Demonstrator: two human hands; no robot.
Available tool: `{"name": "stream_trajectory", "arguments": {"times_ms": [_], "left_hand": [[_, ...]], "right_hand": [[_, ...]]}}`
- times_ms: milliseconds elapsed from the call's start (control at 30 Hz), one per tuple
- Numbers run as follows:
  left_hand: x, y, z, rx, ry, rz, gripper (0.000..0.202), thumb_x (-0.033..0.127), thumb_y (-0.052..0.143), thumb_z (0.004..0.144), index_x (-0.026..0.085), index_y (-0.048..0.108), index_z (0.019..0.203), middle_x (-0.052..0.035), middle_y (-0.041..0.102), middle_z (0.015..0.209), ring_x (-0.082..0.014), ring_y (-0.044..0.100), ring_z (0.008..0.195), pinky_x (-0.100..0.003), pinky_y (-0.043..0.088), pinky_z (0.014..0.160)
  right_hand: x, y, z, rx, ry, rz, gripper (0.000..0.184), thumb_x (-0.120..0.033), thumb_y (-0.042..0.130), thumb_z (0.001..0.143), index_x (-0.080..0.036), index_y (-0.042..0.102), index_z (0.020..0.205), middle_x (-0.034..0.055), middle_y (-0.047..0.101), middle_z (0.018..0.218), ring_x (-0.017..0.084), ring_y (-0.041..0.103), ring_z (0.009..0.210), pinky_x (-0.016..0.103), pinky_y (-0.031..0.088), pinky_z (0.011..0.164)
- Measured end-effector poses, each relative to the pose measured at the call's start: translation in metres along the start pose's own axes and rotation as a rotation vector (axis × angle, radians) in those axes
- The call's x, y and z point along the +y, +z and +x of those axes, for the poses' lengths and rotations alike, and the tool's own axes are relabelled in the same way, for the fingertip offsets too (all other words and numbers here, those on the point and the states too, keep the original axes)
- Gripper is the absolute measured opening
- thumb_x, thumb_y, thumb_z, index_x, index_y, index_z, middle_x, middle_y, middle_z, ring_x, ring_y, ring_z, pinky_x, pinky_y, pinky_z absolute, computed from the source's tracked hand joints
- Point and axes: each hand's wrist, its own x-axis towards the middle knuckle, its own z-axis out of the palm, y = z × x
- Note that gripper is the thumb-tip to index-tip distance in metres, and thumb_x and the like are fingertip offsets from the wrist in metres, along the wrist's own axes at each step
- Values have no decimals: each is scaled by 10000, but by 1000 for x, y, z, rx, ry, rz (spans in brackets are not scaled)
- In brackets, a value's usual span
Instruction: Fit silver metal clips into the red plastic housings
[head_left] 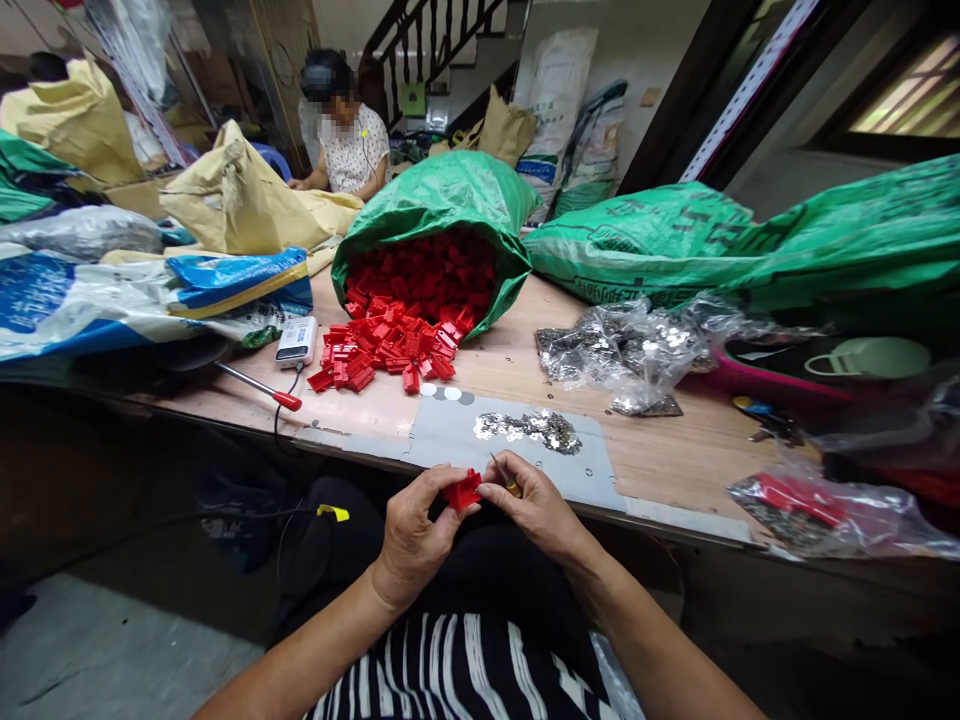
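the left hand (412, 535) and the right hand (536, 505) are closed and hold a small red plastic piece (463, 490) over the lap, and the right hand also pinches a thin tool (504, 480). many red pieces (394, 345) remain in a green woven sack (442, 195) and spill on the wooden tabletop (645, 440). a small heap of silver pieces (529, 430) lies on a grey mat (450, 435). another person (349, 130) sits at the far side, in a room full of sacks.

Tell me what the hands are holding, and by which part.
The left hand pinches a red plastic piece by its left end. The right hand grips a thin pointed tool by its yellow handle, tip up.
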Motion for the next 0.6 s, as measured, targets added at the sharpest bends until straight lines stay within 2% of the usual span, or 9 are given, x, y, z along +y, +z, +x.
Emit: {"name": "stream_trajectory", "arguments": {"times_ms": [133,233,400,600], "left_hand": [[1,2,-3,-56,17,9,262,185,656,795,224,639,1053,-58,720,993,-196,681,909,-319,543,839],[1,5,-5,-66,20,21,261,145,628,797,224,642,1045,-60,722,988,-199,681,908,-322,545,834],[-1,7,-8,-88,20,5,271,130,644,785,220,630,1040,-54,719,984,-186,681,893,-305,543,818],[-1,8,-12,-87,-77,-67,268,191,705,756,212,640,1015,-47,721,955,-190,684,874,-301,544,798]], "right_hand": [[4,3,2,-56,33,56,207,-342,599,821,-200,456,774,-43,452,722,112,423,668,232,387,615],[7,6,1,-51,50,77,205,-326,597,817,-203,438,775,-45,439,724,113,414,668,234,384,610],[10,8,-5,-40,89,142,257,-375,627,797,-203,437,774,-51,419,713,105,387,648,227,350,590],[15,4,-14,-206,223,424,361,-480,638,797,-217,398,858,-79,394,674,63,294,515,204,215,473]]}}
